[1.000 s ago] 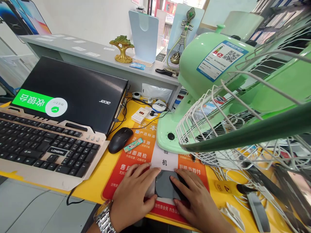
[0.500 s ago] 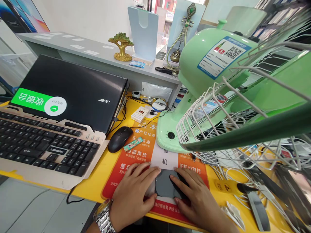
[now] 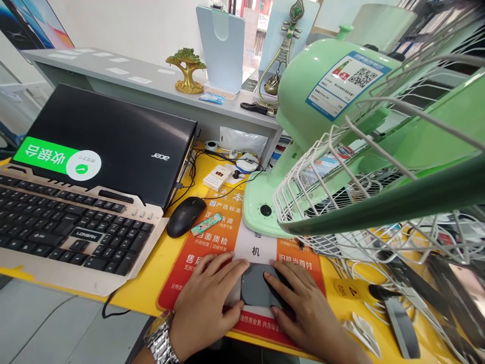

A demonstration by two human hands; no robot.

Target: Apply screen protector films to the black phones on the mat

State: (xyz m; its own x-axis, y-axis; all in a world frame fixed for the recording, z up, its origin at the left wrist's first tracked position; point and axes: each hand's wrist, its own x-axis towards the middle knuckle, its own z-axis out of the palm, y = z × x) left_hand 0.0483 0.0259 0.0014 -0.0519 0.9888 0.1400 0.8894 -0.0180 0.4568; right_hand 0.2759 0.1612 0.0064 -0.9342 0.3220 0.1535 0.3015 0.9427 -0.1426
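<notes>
A flat, dark grey slab with rounded corners (image 3: 254,285) lies on the printed mat (image 3: 176,283), between my two hands; its exact kind cannot be made out. My left hand (image 3: 210,298), with a silver watch (image 3: 162,338) at the wrist, holds its left edge between fingertips at the top corner and thumb at the bottom. Over the right part of the slab, my right hand (image 3: 303,303) grips with fingers along the far edge and thumb at the near edge. The right index finger lies on its face, and that hand covers the right end.
A green fan (image 3: 314,96) with a wire cage leans in from the right. Left are a keyboard (image 3: 68,227), a black laptop (image 3: 113,131) and a mouse (image 3: 186,216). Beside the mouse lies a small green packet (image 3: 206,224). Cables and a yellow bottle (image 3: 350,289) are at right.
The view has shifted very slightly, so everything sits a few pixels over to the left. Both hands keep the same hold on the slab.
</notes>
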